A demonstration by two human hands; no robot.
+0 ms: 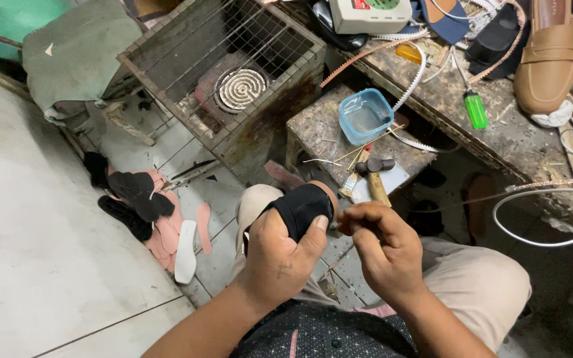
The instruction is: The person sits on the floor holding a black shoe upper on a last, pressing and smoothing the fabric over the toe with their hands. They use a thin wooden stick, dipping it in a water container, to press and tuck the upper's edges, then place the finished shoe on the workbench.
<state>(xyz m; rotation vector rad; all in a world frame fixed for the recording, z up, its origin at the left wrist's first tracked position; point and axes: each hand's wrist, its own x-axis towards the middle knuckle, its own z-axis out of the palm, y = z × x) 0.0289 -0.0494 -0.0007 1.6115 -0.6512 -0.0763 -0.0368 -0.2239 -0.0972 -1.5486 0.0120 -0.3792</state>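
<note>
My left hand (278, 255) grips a shoe piece (299, 207), a beige form with a black upper wrapped over it, held just above my lap. My right hand (380, 246) is pinched shut right beside it, fingertips at the black material's edge near my left thumb; whatever small thing it pinches is hidden. A hammer (374, 174) lies on the small worn stool (319, 129) just beyond my hands, next to a blue plastic tub (364, 115) of liquid and a few thin sticks.
A wire cage with a coil heater (240, 86) stands ahead left. Black and pink insoles (157, 219) lie scattered on the tiled floor at left. The cluttered bench holds a tan loafer (551, 56), a green lighter (476, 109) and trim strips. A white cable (531, 219) loops at right.
</note>
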